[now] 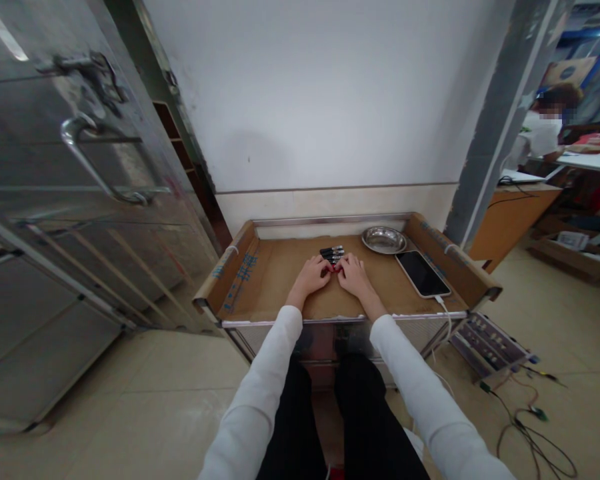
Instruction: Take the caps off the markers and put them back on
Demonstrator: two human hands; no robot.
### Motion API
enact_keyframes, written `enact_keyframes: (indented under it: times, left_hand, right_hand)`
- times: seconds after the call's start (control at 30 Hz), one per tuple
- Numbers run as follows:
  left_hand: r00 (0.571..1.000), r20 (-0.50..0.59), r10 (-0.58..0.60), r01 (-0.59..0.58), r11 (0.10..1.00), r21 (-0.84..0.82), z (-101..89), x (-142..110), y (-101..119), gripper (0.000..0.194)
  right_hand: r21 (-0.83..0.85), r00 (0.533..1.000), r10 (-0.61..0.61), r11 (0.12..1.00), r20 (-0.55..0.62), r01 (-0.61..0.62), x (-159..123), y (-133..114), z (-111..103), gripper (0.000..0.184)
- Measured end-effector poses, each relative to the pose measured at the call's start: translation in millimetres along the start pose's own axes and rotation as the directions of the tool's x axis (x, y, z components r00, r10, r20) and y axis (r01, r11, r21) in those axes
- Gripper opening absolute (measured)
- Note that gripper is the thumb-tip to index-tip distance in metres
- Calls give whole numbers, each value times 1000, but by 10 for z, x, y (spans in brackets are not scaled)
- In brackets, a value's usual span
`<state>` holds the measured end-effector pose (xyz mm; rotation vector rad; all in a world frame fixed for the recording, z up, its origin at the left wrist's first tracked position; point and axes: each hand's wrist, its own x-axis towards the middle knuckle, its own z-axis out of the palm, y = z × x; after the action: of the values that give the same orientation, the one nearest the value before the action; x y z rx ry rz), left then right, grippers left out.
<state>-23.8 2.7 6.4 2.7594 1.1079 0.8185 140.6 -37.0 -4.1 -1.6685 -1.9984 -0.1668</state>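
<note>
My left hand [316,275] and my right hand [353,275] rest close together on the cardboard-lined tray table [275,280]. The fingers of both are curled inward. Between the fingertips shows a small red object [335,267], mostly covered, so its kind is unclear. Both hands seem to pinch it from opposite sides. Just beyond the fingertips lies a row of several slim black pens [330,253] with pale or silvery ends, side by side. The nearest of them are partly hidden by the fingers.
A shiny metal dish [384,240] sits at the back right, with a phone [423,273] on a white cable [443,305] in front. Raised cardboard sides edge the tabletop. On the floor at right are a purple electrical unit [493,347] and loose wires. A person [545,137] sits far right.
</note>
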Motion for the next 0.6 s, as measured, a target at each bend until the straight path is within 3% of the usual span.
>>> enact_keyframes:
  times: [0.17,0.3,0.47,0.6]
  left_hand:
    - [991,-137,-6,1,999,-39,-17,2,-2,9]
    - [953,-292,-82,50,992,-115,-2,7,-15,10]
    - [907,-380,-179,78,960,-268,44,6,-43,23]
    - [888,-416,-197,79,956,-283,64,7,-69,25]
  right_hand:
    - [26,1000,15,1000,-8,-15,-4,3,-3,15]
    - [18,999,29,999,-20,-29,-6,5,2,13]
    - [12,1000,8,1000,-5,-8,-8,6,12,10]
    - [29,1000,-23,999,-18,23,-9,7,18,12]
